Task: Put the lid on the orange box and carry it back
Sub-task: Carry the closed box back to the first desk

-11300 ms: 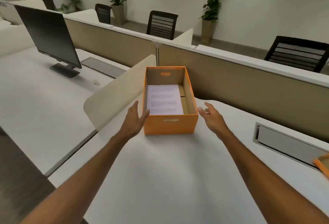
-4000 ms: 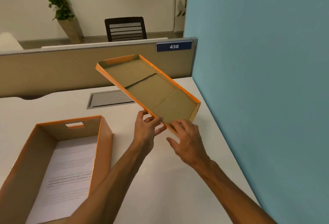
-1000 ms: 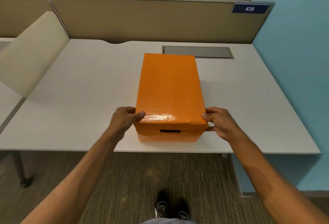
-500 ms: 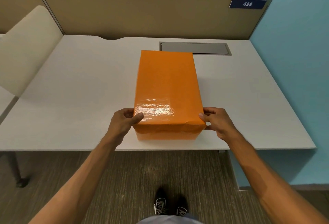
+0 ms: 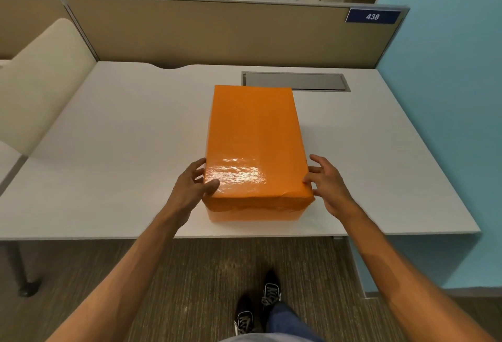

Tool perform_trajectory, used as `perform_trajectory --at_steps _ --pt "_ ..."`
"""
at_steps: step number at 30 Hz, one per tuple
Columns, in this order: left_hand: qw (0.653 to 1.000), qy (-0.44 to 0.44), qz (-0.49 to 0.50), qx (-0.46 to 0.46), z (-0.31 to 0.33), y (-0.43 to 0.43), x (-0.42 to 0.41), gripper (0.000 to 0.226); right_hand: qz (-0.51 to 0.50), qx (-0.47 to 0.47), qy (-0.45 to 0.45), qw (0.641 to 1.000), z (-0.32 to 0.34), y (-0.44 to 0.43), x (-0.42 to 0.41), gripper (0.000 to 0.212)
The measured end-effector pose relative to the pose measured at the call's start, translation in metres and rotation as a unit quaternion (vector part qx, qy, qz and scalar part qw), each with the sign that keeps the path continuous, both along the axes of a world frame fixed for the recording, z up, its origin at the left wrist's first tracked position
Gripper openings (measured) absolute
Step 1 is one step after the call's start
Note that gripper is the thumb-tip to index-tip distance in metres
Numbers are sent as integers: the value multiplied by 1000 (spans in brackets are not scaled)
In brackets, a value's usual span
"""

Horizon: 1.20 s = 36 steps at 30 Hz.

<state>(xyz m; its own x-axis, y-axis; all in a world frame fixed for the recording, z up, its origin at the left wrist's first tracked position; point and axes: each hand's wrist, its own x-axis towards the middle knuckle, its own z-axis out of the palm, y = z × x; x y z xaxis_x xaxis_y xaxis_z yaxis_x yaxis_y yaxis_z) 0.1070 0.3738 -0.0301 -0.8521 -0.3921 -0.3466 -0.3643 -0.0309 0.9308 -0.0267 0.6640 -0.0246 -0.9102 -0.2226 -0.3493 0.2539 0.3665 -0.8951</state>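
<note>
The orange box [image 5: 255, 206] stands on the white desk [image 5: 108, 151] near its front edge, with its glossy orange lid [image 5: 252, 135] fitted on top. My left hand [image 5: 190, 189] is at the lid's near left corner, thumb lying on the top and fingers loosely spread against the side. My right hand [image 5: 330, 187] is at the near right corner. Its fingers are spread wide and only the thumb tip touches the lid's edge. The box's contents are hidden.
A beige partition [image 5: 217, 35] with a blue "438" plate [image 5: 372, 16] backs the desk, and a blue wall [image 5: 448, 124] closes the right side. A grey cable hatch [image 5: 296, 81] lies behind the box. A cream divider [image 5: 40, 83] stands at the left. My shoes [image 5: 258, 306] are on the carpet.
The box has slid farther onto the desk, away from the front edge. Both hands have loosened from gripping the lid's near corners, and the right hand's fingers have spread.
</note>
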Motion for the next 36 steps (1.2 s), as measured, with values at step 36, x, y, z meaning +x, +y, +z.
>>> perform_trajectory --at_steps 36 --pt "936 -61 -44 -343 24 -81 -231 58 190 260 221 921 8 -113 -243 68"
